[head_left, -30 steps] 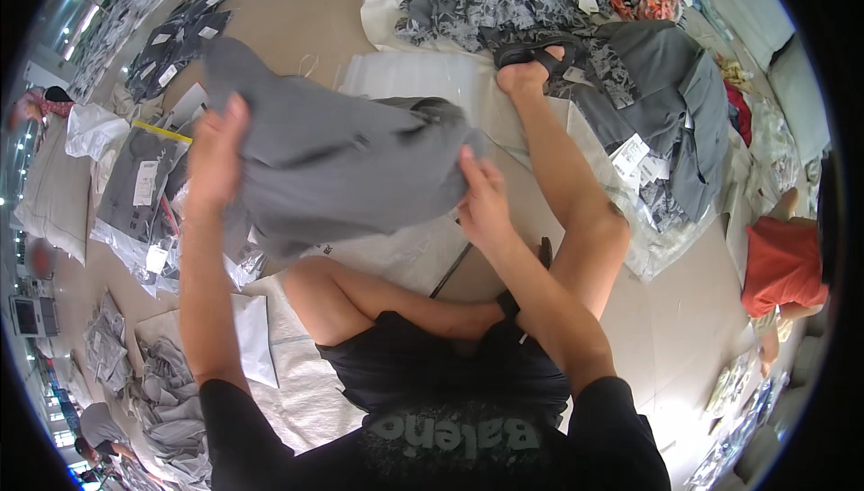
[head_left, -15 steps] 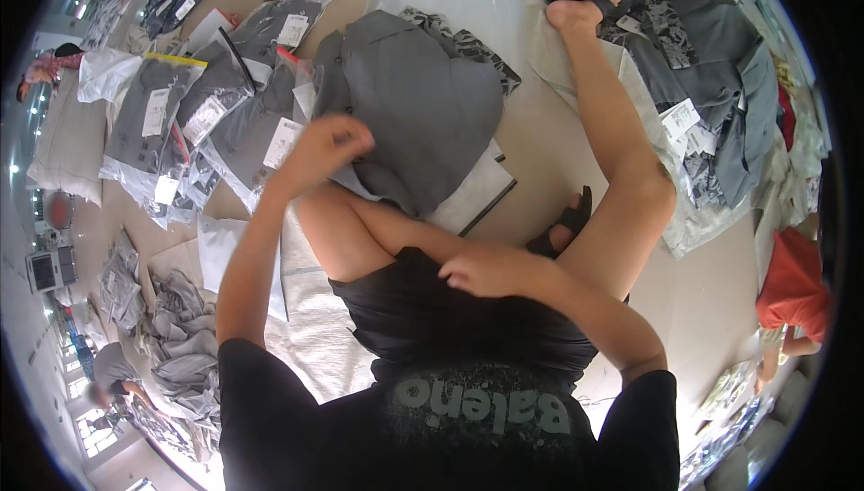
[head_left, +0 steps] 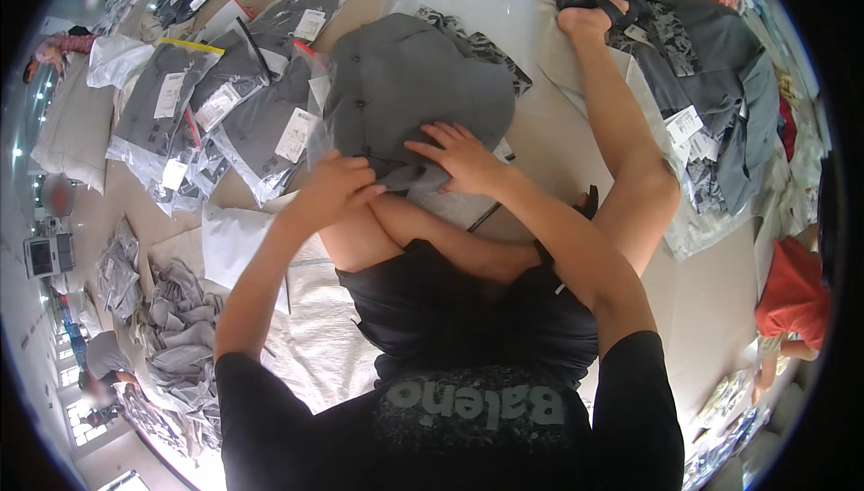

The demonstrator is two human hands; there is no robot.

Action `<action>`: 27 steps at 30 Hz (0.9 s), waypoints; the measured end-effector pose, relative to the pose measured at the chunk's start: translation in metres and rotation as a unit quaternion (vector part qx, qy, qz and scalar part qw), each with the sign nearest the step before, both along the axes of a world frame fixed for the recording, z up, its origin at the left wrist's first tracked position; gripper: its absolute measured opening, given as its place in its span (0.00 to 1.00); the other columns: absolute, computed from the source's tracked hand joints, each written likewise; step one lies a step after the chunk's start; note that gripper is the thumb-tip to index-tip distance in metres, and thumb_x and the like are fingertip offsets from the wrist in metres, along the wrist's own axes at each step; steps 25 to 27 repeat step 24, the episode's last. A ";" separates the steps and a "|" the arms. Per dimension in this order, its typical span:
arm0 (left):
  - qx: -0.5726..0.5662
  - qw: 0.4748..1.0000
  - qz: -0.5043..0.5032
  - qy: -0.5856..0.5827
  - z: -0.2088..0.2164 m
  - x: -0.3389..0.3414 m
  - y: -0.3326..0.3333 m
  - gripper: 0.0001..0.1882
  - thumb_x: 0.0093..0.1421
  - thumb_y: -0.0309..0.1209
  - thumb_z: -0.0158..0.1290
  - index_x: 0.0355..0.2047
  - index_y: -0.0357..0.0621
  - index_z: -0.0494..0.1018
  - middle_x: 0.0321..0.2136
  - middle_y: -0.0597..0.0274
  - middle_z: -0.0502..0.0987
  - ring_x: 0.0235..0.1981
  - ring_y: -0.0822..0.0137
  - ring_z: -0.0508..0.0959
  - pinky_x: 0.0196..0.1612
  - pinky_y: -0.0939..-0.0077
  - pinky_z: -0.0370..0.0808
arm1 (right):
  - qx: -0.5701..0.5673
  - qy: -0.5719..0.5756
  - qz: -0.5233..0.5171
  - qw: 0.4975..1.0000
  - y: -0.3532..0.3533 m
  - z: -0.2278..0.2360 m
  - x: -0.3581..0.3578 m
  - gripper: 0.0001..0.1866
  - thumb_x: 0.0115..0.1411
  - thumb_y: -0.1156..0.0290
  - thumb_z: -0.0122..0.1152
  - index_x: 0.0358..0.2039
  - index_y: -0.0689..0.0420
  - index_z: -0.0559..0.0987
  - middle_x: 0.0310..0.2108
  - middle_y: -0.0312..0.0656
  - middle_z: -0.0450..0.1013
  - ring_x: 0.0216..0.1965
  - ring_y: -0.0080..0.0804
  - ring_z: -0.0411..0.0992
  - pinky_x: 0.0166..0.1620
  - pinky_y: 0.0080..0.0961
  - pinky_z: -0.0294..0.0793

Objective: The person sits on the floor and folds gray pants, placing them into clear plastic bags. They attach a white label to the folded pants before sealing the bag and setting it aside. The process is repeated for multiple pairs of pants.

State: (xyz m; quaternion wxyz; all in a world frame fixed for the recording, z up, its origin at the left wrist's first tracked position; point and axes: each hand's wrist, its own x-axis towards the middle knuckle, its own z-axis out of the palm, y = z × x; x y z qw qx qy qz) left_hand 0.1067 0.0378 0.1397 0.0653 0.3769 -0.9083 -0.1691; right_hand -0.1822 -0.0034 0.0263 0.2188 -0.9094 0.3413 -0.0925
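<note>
A grey buttoned garment (head_left: 423,86) lies in front of my crossed leg, its near edge bunched up. My left hand (head_left: 335,189) is closed on the near left corner of that edge, fingers curled. My right hand (head_left: 461,162) rests on the near part of the garment with its fingers spread over the cloth. Under the far right side of the garment shows a piece of black-and-grey patterned fabric (head_left: 502,63). A clear plastic sheet or bag (head_left: 468,5) lies beyond it.
Several bagged grey garments with white tags (head_left: 256,122) lie at the left. A heap of grey clothes (head_left: 180,320) sits nearer on that side. Tagged grey and patterned garments (head_left: 720,86) are piled at the right. A person in red (head_left: 792,297) is at the far right.
Both hands have come to the garment's near edge: the left has closed on its corner, and the right has moved forward from my lap onto the cloth. The near edge is now bunched.
</note>
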 end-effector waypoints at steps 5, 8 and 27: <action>0.128 0.978 0.080 0.147 0.105 0.017 -0.011 0.19 0.57 0.30 0.67 0.21 0.36 0.67 0.25 0.57 0.66 0.31 0.59 0.68 0.37 0.65 0.64 | 0.115 -0.120 0.008 0.986 -0.050 0.065 0.008 0.40 0.49 0.45 0.78 0.57 0.57 0.81 0.48 0.54 0.79 0.49 0.50 0.77 0.55 0.39 0.75; 0.048 0.985 0.127 0.104 0.139 0.034 -0.022 0.21 0.53 0.30 0.70 0.24 0.33 0.67 0.27 0.55 0.64 0.34 0.55 0.69 0.38 0.62 0.67 | 0.120 -0.049 0.013 0.991 -0.094 0.123 0.017 0.30 0.54 0.46 0.76 0.42 0.62 0.87 0.32 0.50 0.82 0.34 0.38 0.79 0.43 0.32 0.77; -0.192 0.867 0.374 0.268 0.273 0.054 -0.117 0.27 0.64 0.51 0.63 0.54 0.45 0.78 0.35 0.59 0.84 0.36 0.69 0.82 0.45 0.68 0.77 | 0.222 -0.384 0.055 0.894 -0.088 0.463 -0.082 0.30 0.67 0.58 0.68 0.62 0.65 0.76 0.59 0.47 0.78 0.55 0.30 0.79 0.58 0.23 0.79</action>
